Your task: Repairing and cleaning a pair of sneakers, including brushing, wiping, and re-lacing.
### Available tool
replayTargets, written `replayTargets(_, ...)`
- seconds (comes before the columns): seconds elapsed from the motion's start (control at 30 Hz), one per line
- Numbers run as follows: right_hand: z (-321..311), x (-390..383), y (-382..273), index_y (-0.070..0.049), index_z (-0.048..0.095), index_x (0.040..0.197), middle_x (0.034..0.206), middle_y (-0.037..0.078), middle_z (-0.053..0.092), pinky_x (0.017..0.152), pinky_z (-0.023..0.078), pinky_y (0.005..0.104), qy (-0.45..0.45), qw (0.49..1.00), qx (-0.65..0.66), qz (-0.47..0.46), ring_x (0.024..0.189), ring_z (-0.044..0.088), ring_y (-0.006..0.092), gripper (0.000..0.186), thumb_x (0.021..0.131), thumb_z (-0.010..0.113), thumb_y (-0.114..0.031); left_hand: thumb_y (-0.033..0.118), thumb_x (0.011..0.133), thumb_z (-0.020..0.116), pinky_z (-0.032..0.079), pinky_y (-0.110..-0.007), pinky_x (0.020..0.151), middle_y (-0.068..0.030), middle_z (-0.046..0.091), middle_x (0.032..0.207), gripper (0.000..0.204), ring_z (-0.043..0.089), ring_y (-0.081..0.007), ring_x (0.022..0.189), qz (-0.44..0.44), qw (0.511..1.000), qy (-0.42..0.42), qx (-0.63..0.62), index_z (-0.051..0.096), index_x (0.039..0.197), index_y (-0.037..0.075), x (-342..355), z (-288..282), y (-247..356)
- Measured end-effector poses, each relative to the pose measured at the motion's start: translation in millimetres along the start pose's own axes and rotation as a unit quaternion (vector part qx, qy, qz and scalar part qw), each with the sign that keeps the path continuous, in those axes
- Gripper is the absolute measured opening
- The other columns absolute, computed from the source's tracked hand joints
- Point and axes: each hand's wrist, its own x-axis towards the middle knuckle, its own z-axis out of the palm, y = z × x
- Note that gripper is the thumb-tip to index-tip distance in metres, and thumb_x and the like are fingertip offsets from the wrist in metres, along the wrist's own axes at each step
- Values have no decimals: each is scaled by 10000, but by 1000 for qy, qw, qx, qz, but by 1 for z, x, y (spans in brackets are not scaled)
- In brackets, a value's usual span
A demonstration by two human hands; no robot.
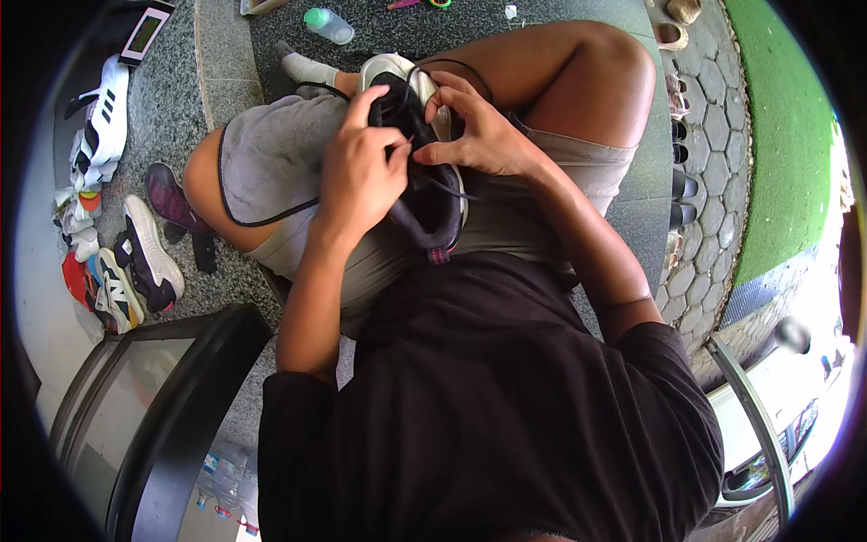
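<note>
A black sneaker (421,221) with a white sole lies in my lap, its toe pointing away from me. Dark shoelaces (470,68) trail loosely from it in loops and loose ends. My left hand (363,172) is over the shoe's left side, fingers curled, apparently pinching a bit of lace near the thumb; the exact grip is partly hidden. At the right side of the lacing is my right hand (479,134), its thumb and bent fingers apart, the thumb tip close to the left thumb. A grey cloth with black edging (271,163) covers my left thigh.
Several shoes, including a black-and-white sneaker (152,257) and a white sneaker (110,113), lie at left. A clear bottle with a green cap (330,26) rests ahead. A black-framed panel (194,370) stands lower left. Shoes line the stone paving (713,154) at right.
</note>
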Motion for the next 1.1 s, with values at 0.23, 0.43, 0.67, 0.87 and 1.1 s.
replayTargets(0.23,7,-5,7,-75,618,1109,1484,208,506,1131,414,422,87,983,164,-5,1356,491,377,442,714,806,-142,20,832,741,507,-381,966,-174,653,1163,63,663,-285,1073,-73,937,-101,-327,708,811,-29,-51,-106,21)
replayTargets(0.43,8,-10,-19,-139,780,1047,1413,105,608,1129,402,533,128,938,-263,-187,1345,533,324,267,781,797,-129,320,856,806,575,-426,849,-9,715,946,129,704,-289,976,412,741,-76,-524,804,917,206,-117,-189,30)
replayTargets(0.67,7,-58,-43,-98,766,969,1075,9,762,1133,385,540,44,932,-286,-219,1301,596,274,138,858,802,-171,302,1063,506,345,-426,1196,-211,551,1495,487,503,-336,1414,156,955,-62,-244,590,1395,-44,-4,-107,-7)
replayTargets(0.87,1,-113,-84,-64,730,903,957,24,740,1175,318,564,-49,965,-170,-193,1232,637,292,85,885,774,-135,75,907,600,458,-383,1073,-224,694,1250,385,595,-304,1325,-37,960,-102,-257,641,1288,48,10,-2,-40)
replayTargets(1.1,-70,-166,-85,-29,575,862,831,146,676,958,517,508,183,939,285,-61,772,653,244,207,980,626,-192,96,801,739,350,-483,1210,-211,499,1538,244,352,-459,1495,73,988,-112,-83,718,1038,42,-6,-11,1)
